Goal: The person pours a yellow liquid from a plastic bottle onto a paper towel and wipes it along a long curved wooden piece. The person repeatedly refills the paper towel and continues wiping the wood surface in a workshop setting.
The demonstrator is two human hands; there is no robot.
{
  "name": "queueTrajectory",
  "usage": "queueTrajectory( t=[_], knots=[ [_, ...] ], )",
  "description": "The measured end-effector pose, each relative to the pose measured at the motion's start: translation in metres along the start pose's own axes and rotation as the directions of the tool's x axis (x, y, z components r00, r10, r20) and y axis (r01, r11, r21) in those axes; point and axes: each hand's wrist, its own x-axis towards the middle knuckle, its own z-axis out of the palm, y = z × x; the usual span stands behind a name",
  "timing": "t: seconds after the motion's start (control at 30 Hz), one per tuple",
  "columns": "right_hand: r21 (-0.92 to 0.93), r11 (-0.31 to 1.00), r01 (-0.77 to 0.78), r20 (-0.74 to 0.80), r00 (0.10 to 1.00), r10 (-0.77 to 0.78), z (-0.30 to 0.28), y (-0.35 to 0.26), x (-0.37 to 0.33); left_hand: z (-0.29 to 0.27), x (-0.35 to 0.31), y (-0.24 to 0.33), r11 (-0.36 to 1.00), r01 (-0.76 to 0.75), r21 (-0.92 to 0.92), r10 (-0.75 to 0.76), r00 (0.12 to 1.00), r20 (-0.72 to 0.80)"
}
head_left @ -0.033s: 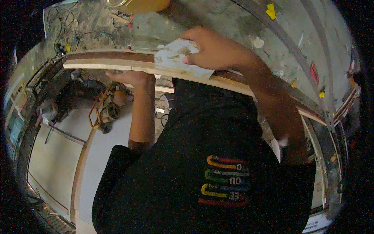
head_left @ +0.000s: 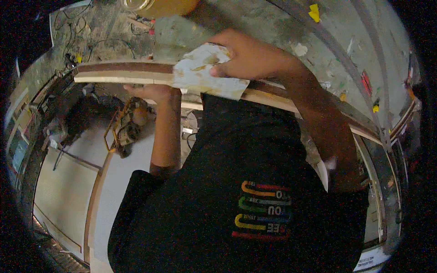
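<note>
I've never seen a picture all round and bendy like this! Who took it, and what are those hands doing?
There's no robot here, just a person with two bare hands. The camera sits on their head and looks down, so you see their black shirt below. Its wide, round lens makes straight things look curved.

The right hand holds a crumpled white sheet with brownish stains, laid over a long wooden strip. It could be cloth or paper; I can't tell. The left hand is under the strip, its fingers partly hidden.

Beyond the wood is a marked floor with yellow scraps. A yellowish container peeks in at the top.
</note>
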Motion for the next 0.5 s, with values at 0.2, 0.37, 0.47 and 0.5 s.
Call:
queueTrajectory(
  t=[0.2, 0.37, 0.47, 0.5],
  knots=[
    [0.044, 0.986, -0.16, -0.186, 0.968, 0.165, -0.041, 0.01, -0.034, -0.008, 0.005, -0.001, 0.999, 0.03, 0.018, -0.03, 1.0, 0.003],
    [-0.194, 0.922, -0.335, -0.387, 0.89, 0.242, -0.05, 0.041, -0.102, -0.014, 0.013, 0.004, 0.997, 0.051, 0.057, -0.05, 0.998, -0.022],
    [-0.143, 0.938, -0.316, -0.233, 0.932, 0.278, -0.037, 0.039, -0.117, -0.014, 0.005, 0.002, 0.991, 0.079, 0.112, -0.071, 0.995, -0.076],
    [-0.052, 0.929, -0.367, -0.188, 0.917, 0.352, -0.029, 0.035, -0.116, -0.014, 0.005, 0.003, 0.987, 0.054, 0.152, -0.045, 0.997, -0.057]
  ],
)
